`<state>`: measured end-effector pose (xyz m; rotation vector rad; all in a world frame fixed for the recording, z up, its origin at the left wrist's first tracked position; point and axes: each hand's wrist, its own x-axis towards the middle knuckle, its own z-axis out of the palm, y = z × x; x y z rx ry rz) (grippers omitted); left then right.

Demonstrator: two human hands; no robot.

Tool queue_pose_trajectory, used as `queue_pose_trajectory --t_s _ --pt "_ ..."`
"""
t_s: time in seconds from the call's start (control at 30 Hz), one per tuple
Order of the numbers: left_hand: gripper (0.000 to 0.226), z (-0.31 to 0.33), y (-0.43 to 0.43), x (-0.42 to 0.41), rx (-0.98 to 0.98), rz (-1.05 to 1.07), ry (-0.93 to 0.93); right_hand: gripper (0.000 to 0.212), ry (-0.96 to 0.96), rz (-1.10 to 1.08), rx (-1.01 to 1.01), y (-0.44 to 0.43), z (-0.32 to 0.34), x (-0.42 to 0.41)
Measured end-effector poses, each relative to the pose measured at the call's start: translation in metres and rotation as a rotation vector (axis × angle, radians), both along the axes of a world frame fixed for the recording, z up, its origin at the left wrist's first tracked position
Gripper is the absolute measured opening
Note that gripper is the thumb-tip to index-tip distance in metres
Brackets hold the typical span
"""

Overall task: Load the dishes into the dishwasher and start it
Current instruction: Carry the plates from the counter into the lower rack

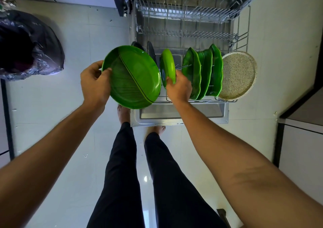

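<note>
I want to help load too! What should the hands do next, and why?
Probably lower the small green plate in the right hand into the lower rack, left of the three leaf-shaped plates; the left hand holds the big green plate ready.

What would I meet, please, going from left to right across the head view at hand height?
Black bin bag → left hand → large green plate → small green plate → row of standing green plates → speckled plate.

The left hand holds a large green plate; the right hand pinches a small green plate, seemingly upright, in the lower rack.
</note>
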<state>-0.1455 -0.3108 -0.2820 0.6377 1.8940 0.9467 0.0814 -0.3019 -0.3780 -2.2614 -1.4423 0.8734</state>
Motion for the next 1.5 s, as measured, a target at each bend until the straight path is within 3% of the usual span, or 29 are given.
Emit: queue_pose_trajectory --t_s 0.3,0.47,0.67,1.2,1.5 --pt "0.026 -0.002 0.004 -0.003 -0.008 -0.011 -0.010 0.013 0.000 -0.052 -0.046 -0.007 0.002 0.014" --pt "0.026 0.001 0.006 -0.008 0.002 -0.019 0.003 0.008 0.147 -0.129 -0.027 -0.020 -0.002 0.017" --pt "0.027 0.000 0.008 -0.010 0.000 -0.007 0.006 0.016 0.225 -0.125 -0.060 -0.011 0.001 0.031" --pt "0.026 -0.004 0.008 -0.006 -0.020 -0.003 0.002 0.012 0.114 -0.101 -0.120 0.016 -0.012 0.008" --pt "0.026 -0.004 0.010 -0.003 -0.010 0.006 -0.011 0.015 0.158 -0.141 -0.110 0.002 -0.009 0.022"
